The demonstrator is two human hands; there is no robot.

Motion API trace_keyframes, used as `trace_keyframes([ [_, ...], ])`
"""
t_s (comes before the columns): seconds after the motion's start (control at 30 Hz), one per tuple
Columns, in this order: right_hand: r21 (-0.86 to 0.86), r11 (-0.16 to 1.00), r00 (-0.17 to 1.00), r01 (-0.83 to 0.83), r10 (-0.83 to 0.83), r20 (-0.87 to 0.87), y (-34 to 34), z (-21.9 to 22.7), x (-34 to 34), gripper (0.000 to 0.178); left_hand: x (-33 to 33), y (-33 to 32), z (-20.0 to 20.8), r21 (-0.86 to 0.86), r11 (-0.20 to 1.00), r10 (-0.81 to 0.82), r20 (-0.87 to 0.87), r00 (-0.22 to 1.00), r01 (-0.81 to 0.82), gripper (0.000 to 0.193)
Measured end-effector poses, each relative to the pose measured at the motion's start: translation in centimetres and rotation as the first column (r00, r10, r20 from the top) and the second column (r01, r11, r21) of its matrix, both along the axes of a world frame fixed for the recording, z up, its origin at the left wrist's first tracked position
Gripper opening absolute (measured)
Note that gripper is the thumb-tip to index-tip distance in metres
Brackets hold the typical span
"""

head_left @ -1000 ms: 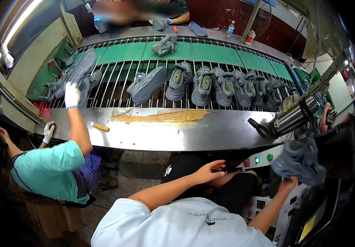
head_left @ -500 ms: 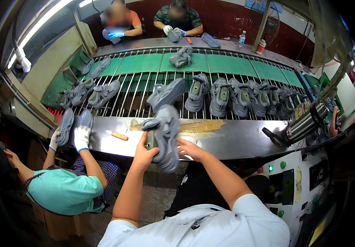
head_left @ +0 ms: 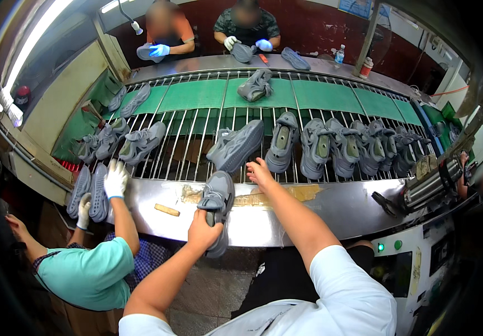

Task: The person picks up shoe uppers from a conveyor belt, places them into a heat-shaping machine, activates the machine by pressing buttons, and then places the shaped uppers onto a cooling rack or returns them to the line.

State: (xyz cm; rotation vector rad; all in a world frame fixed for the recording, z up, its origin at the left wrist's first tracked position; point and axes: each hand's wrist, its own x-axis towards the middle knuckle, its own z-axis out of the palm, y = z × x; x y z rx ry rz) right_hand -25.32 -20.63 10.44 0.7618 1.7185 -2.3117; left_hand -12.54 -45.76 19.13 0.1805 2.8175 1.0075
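Observation:
My left hand (head_left: 205,232) is closed around the heel opening of a grey sneaker (head_left: 219,193), its toe pointing away from me over the steel counter's front edge. My right hand (head_left: 260,172) is stretched across the counter with fingers apart and nothing in it. Just beyond its fingertips another grey sneaker (head_left: 236,147) lies tilted on the rack of metal bars, sole side toward me. Right of that, a grey sneaker (head_left: 282,143) stands with its opening facing me. A wooden-handled tool (head_left: 167,209) rests on the counter left of the held sneaker.
More grey sneakers (head_left: 342,148) line the rack to the right. A green belt (head_left: 196,95) runs behind, carrying a sneaker (head_left: 255,85). At left, a co-worker's gloved hand (head_left: 116,179) is beside grey soles (head_left: 99,190). A steel flask (head_left: 432,182) stands at right. Two people work opposite.
My left hand has lowered the sneaker and tipped its toe away from me. My right hand has left it and reached forward to the rack. The co-worker's gloved hand moved toward the rack.

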Motion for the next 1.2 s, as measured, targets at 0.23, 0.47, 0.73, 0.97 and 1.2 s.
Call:
trace_keyframes([
  [0.23, -0.023, 0.979, 0.98, 0.201, -0.201, -0.01, 1.6, -6.0, -10.5, 0.106, -0.8, 0.3, 0.0, 0.053, 0.998, 0.043, -0.04, 0.998, -0.04, 0.064],
  [0.47, -0.162, 0.916, 0.929, 0.368, -0.368, 0.03, -1.8, -2.1, -12.5, 0.114, -0.6, -0.3, 0.0, 0.053, 0.994, 0.105, -0.111, 0.988, -0.1, 0.05],
  [0.73, 0.284, 0.887, 0.926, 0.364, -0.377, -0.009, -0.4, 1.9, -14.2, 0.117, -0.8, -0.5, 0.5, -0.011, 0.986, 0.168, -0.072, 0.983, -0.169, 0.052],
  [0.97, 0.342, 0.917, 0.901, 0.206, -0.041, -0.432, 6.7, 14.8, -8.8, 0.092, -1.6, -0.7, -0.8, 0.026, 0.982, 0.188, -0.089, 0.978, -0.187, 0.059],
  [1.2, 0.669, 0.726, 0.879, 0.159, 0.204, -0.431, 11.6, 19.6, 14.2, 0.091, -1.4, -2.0, -3.4, 0.519, 0.836, 0.273, -0.106, 0.956, -0.181, 0.048],
])
